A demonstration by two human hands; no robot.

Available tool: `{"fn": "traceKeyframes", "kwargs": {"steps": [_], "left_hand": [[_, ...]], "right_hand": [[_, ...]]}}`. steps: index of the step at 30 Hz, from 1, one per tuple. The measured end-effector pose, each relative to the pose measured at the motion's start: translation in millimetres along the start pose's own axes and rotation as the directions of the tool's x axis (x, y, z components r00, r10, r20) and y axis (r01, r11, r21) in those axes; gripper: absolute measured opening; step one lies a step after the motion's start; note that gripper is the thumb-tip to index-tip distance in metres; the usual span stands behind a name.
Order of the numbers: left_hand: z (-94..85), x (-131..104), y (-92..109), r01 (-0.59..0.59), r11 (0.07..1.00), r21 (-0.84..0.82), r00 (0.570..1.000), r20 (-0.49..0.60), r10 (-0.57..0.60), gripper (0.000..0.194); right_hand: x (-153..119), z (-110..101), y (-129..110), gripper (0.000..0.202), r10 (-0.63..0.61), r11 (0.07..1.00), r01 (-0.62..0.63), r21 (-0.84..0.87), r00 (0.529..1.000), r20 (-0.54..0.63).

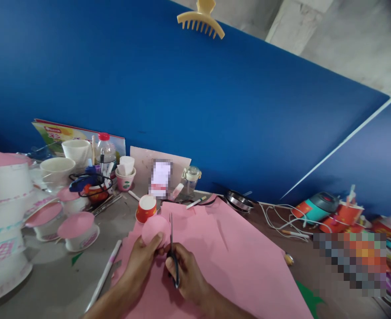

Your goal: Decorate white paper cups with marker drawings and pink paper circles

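Between the thumb and fingers of my left hand (pixel 145 257) is a round pink paper disc (pixel 154 229). My right hand (pixel 189 270) is closed around the dark handles of a pair of scissors (pixel 172 235), whose blades point up and away, close beside the disc's right edge. Whether the blades touch the paper I cannot tell. Under both hands lie large pink paper sheets (pixel 248 266). A red and white paper cup (pixel 146 208) stands just beyond the disc.
At left are a stack of decorated white tubs (pixel 5 212) and several pink-topped bowls (pixel 79 228). A white pen (pixel 104 274) lies by the paper. Behind stand a phone (pixel 161 177) and a lidded jar (pixel 191 179). White cables (pixel 275 217) and a teal device (pixel 315 208) are at right.
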State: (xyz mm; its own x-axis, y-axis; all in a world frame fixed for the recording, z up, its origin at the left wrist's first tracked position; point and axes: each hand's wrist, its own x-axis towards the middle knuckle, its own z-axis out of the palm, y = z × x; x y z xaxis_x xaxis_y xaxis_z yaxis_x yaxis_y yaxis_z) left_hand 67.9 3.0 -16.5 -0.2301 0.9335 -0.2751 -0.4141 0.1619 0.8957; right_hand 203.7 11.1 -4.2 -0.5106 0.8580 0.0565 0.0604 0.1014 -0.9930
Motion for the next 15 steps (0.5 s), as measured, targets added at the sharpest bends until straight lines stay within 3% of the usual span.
{"fn": "traceKeyframes", "kwargs": {"steps": [15], "left_hand": [[3.1,-5.7,6.4,-0.009,0.999,0.043,1.0,0.012,0.008,0.032]], "right_hand": [[-2.4,1.1,0.3,0.045,-0.015,1.0,0.015,0.017,1.0,0.004]]}}
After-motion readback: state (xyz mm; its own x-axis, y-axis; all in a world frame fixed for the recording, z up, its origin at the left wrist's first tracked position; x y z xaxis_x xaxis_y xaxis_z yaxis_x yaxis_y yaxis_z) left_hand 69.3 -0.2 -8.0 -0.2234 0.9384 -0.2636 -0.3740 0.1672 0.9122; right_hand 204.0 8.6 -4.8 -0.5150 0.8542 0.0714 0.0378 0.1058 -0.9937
